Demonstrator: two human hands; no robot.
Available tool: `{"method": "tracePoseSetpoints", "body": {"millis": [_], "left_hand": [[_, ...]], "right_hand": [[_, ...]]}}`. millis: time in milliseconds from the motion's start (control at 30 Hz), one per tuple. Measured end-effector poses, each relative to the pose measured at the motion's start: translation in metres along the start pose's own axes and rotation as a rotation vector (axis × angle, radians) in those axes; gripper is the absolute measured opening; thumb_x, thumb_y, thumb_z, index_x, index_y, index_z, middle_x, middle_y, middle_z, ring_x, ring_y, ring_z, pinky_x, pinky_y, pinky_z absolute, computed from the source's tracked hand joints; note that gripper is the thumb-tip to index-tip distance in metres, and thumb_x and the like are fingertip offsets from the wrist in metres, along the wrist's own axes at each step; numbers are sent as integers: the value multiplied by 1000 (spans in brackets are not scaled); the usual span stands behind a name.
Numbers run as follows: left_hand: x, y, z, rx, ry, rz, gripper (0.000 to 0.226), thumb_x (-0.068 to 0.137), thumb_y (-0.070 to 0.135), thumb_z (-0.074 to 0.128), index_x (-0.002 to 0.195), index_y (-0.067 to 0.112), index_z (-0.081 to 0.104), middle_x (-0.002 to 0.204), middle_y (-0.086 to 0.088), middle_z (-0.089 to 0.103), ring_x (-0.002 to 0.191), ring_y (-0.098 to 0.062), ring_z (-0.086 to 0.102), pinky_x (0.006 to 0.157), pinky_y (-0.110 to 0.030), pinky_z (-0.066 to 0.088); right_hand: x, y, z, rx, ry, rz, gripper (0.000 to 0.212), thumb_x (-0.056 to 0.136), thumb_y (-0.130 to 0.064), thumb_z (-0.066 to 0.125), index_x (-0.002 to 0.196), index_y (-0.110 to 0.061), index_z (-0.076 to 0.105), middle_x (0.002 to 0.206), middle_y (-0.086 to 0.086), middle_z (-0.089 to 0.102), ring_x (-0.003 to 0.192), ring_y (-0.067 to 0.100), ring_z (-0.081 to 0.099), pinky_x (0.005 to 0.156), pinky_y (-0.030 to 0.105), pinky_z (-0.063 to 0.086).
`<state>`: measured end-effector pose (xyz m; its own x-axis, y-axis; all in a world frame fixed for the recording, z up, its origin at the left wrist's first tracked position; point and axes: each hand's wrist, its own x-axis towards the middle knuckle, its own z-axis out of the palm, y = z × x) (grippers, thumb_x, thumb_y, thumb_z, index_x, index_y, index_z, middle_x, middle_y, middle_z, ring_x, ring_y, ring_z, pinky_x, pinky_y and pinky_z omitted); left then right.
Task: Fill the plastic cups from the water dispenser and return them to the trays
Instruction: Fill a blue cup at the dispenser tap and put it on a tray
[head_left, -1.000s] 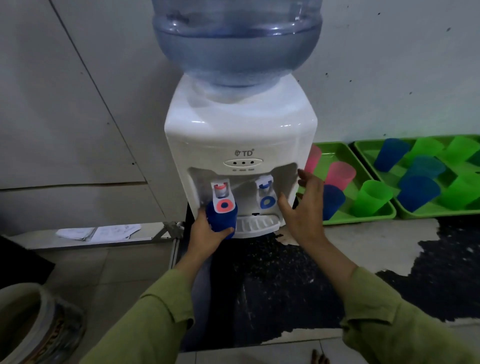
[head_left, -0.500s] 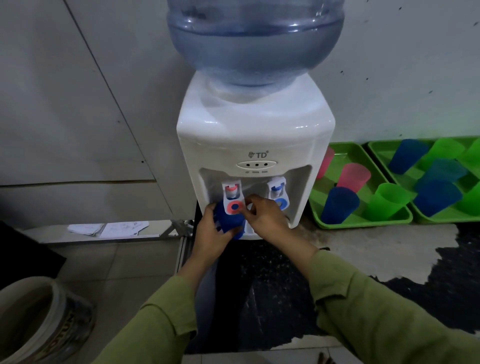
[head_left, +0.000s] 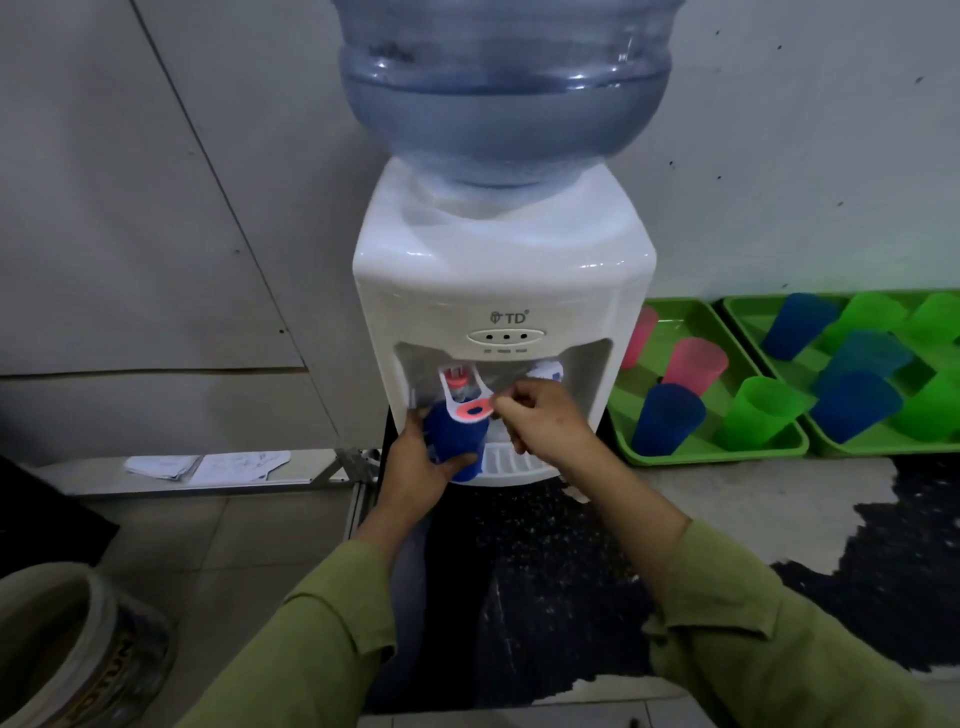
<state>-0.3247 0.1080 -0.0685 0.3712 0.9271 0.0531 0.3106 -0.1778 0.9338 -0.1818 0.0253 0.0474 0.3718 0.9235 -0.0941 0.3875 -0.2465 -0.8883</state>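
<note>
A white water dispenser (head_left: 504, 275) with a big blue bottle (head_left: 506, 88) on top stands against the wall. My left hand (head_left: 415, 467) grips a blue plastic cup (head_left: 454, 439) under the left tap. My right hand (head_left: 545, 421) pinches that tap's red-marked lever (head_left: 474, 408), which is lifted and tilted outward. The blue tap (head_left: 545, 371) sits behind my right hand, mostly hidden. To the right, a green tray (head_left: 727, 452) holds pink, blue and green cups, among them a blue cup (head_left: 667, 418).
A second green tray (head_left: 852, 449) of blue and green cups lies at the far right. Papers (head_left: 208, 465) rest on a low ledge at the left. A pale bucket (head_left: 62, 660) stands at the bottom left. The dark countertop (head_left: 545, 597) has worn pale patches.
My right hand went from open beside the dispenser to the red tap lever and has swung the lever up and outward. The left hand keeps the blue cup under the tap.
</note>
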Motion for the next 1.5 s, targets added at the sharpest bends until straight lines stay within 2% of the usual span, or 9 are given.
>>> {"method": "tracePoseSetpoints", "body": {"millis": [100,200,300,367,500,633,733,933,1500], "left_hand": [[1,1,-1,26,-11,-19,76,62,17,85,121,29,40,101,32,48,87,17,48,72,0,37],[5,0,0,46,-23,-31,76,61,14,86,117,32,38,102,32,48,92,7,52,76,-4,41],[9,0,0,78,-37,-37,74,60,12,86,116,25,39,108,13,54,107,-15,54,93,-34,48],[11,2,0,98,-46,-36,73,60,12,86,116,21,40,114,3,56,112,-23,55,97,-42,47],[11,6,-2,174,-50,-10,75,61,17,86,122,12,41,121,-8,59,113,-26,56,95,-34,45],[9,10,-2,248,-46,22,75,64,20,84,123,8,41,122,-12,58,113,-29,56,92,-31,43],[7,14,-2,266,-51,23,74,66,20,83,124,8,40,123,-12,58,113,-28,55,91,-30,42],[5,19,-3,282,-56,31,73,67,19,82,125,7,39,125,-12,56,114,-29,54,93,-32,43],[4,21,-3,269,-57,21,75,66,18,82,127,9,38,126,-10,56,117,-28,53,95,-32,42]], "right_hand": [[1,-11,-9,73,39,-14,20,85,-17,55,76,-3,66,50,-3,53,38,6,48,44,20,40],[-1,-8,-18,9,125,-80,19,88,-21,55,75,-10,65,55,-5,58,44,6,53,45,16,41],[-4,5,-33,-151,385,-204,15,88,-26,58,78,-16,63,69,-4,63,61,10,59,57,22,45],[-4,15,-43,-131,573,-232,10,85,-26,62,81,-17,59,72,-6,59,65,11,55,59,24,41],[5,33,-61,-105,815,-221,30,80,-23,67,97,-9,46,92,2,47,82,17,45,67,32,39],[18,36,-70,-148,681,-234,50,81,-19,68,121,-2,46,121,16,51,110,25,48,87,29,41],[26,36,-69,-135,626,-271,33,84,-18,64,112,-6,51,110,13,61,98,25,56,72,28,40],[28,43,-70,-208,635,-315,26,88,-18,58,108,-3,50,98,15,62,83,25,57,62,26,34],[29,47,-73,-263,608,-301,34,89,-22,58,113,-1,47,102,18,59,88,30,56,63,27,33]]}}
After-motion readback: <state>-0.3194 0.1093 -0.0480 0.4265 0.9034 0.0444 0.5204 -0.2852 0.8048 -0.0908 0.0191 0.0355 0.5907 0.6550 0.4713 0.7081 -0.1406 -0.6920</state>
